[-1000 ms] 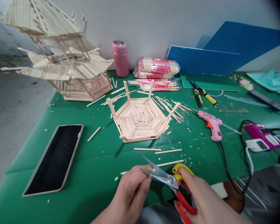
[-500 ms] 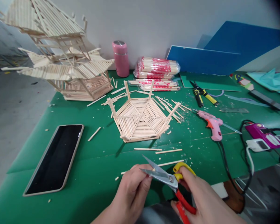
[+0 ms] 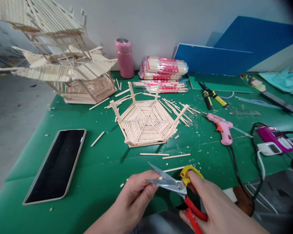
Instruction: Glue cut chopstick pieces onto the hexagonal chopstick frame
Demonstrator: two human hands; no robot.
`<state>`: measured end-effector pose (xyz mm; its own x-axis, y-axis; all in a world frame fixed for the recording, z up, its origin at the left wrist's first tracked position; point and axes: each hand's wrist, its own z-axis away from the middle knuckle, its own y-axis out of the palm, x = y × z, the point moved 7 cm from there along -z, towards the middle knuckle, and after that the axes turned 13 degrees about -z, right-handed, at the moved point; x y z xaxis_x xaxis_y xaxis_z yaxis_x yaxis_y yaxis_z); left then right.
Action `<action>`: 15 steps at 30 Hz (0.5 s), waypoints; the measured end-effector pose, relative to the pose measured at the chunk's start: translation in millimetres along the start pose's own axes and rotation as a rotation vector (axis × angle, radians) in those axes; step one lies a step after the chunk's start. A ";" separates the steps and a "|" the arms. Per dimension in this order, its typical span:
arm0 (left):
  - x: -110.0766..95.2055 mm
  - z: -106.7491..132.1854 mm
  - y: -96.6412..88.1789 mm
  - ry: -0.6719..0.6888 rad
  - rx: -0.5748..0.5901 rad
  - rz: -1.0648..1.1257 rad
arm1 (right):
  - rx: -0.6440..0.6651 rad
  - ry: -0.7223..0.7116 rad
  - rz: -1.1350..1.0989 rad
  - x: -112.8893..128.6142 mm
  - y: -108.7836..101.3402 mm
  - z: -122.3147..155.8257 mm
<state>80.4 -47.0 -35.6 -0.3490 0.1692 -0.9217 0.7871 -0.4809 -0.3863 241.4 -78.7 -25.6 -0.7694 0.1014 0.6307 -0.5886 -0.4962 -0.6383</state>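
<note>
My right hand (image 3: pixel 207 198) is wrapped round the yellow and red handles of a pair of scissors (image 3: pixel 168 184), whose blades stand apart and point left. My left hand (image 3: pixel 135 195) is closed, thumb and fingers pinching a thin wooden stick (image 3: pixel 160 177). Only the pale end of that stick shows, between the blades; the rest is hidden in the fingers. Just beyond my hands lie cut sticks (image 3: pixel 154 154) and the hexagonal stick base (image 3: pixel 148 122), with posts rising at its corners.
A tiered stick pavilion (image 3: pixel 83 74) stands back left, above a phone (image 3: pixel 55 165). Wrapped stick bundles (image 3: pixel 163 68) and a pink flask (image 3: pixel 125 60) are along the wall. To the right are a pink glue gun (image 3: pixel 222 126), pliers (image 3: pixel 211 96) and a purple power strip (image 3: pixel 274 136) with cables.
The view has shifted slightly. Both hands keep nearly the same pose, and the scissor blades remain apart around the stick's end.
</note>
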 end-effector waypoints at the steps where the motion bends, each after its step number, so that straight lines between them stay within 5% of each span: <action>1: -1.4 -0.8 -0.9 0.008 -0.006 0.003 | 0.007 -0.001 0.002 -0.2 0.4 0.1; 15: 5.8 10.7 -8.2 0.057 -0.159 -0.068 | 0.021 -0.010 0.010 6.1 -4.2 -2.6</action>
<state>66.5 -51.3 -37.4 -0.3780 0.2471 -0.8922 0.8350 -0.3252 -0.4438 238.5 -73.8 -20.2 -0.7728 0.0877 0.6286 -0.5754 -0.5147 -0.6356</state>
